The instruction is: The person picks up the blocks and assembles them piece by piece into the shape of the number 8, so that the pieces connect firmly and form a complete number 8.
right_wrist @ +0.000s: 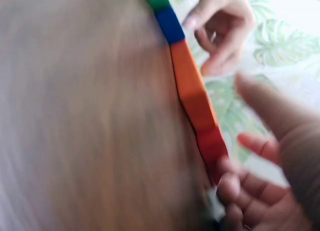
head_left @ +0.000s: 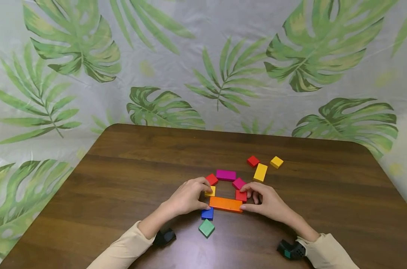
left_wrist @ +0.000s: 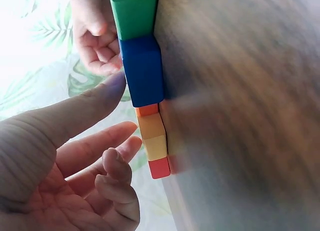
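Note:
My left hand [head_left: 189, 196] reaches over the left side of a ring of flat coloured blocks. Its thumb touches the blue block [left_wrist: 143, 73]; its fingertips are at the yellow block [head_left: 211, 191], below a red block [head_left: 211, 179]. On the other side, my right hand [head_left: 270, 201] has its fingers at a red block [right_wrist: 212, 148]. The right thumb is near the end of the long orange block [head_left: 225, 204], and looks lifted off it in the right wrist view. A purple block [head_left: 225, 175] and a pink block [head_left: 238, 183] close the far side.
A green block [head_left: 206, 228] lies turned cornerwise in front of the blue one. Farther right are a loose red block [head_left: 253, 161], a yellow rectangular block [head_left: 260, 172] and a small yellow block [head_left: 276, 162]. The brown wooden table [head_left: 139, 149] meets a leaf-patterned curtain [head_left: 169, 67].

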`<state>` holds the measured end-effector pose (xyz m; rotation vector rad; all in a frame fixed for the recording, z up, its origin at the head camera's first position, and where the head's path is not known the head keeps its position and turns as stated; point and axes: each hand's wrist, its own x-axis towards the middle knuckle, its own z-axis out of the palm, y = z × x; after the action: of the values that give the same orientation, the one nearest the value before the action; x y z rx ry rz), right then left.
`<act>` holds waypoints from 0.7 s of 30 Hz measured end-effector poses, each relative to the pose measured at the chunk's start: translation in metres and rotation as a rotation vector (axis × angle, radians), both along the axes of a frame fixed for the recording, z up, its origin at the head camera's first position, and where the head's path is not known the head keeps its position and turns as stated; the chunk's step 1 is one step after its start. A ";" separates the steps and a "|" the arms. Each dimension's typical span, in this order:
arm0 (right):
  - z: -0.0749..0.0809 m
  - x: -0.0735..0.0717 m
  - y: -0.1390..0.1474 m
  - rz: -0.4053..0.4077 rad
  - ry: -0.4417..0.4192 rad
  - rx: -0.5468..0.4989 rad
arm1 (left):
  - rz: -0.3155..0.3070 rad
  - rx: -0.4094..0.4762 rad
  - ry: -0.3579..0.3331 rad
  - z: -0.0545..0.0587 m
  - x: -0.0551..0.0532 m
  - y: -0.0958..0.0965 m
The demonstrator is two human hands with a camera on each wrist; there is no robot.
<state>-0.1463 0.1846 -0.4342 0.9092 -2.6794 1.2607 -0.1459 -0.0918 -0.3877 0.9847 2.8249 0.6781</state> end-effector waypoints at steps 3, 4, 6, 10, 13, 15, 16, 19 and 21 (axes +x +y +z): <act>0.006 -0.004 0.008 -0.014 0.003 -0.024 | -0.001 0.000 0.006 -0.002 0.000 0.000; 0.009 -0.006 0.012 -0.033 0.010 -0.027 | -0.001 0.001 0.008 -0.002 0.000 0.001; 0.013 -0.012 0.022 -0.093 0.042 -0.027 | -0.002 0.005 0.013 -0.002 0.000 0.001; 0.018 -0.027 0.043 -0.237 0.087 0.015 | -0.001 0.014 0.019 -0.003 0.001 -0.001; 0.022 -0.039 0.060 -0.335 0.078 0.063 | -0.005 0.014 0.020 -0.004 0.001 -0.001; 0.025 -0.047 0.070 -0.392 0.070 0.099 | -0.009 0.016 0.020 -0.004 0.001 -0.001; 0.026 -0.051 0.074 -0.413 0.067 0.116 | -0.009 0.018 0.020 -0.004 0.001 0.000; 0.027 -0.061 0.084 -0.457 0.054 0.179 | -0.009 0.018 0.019 -0.003 0.001 0.000; 0.026 -0.065 0.087 -0.469 0.034 0.218 | -0.006 0.015 0.019 -0.003 0.001 0.000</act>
<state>-0.2117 0.2718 -0.4084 0.2731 -2.8032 0.8584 -0.1450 -0.0916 -0.3907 1.0072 2.8362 0.6935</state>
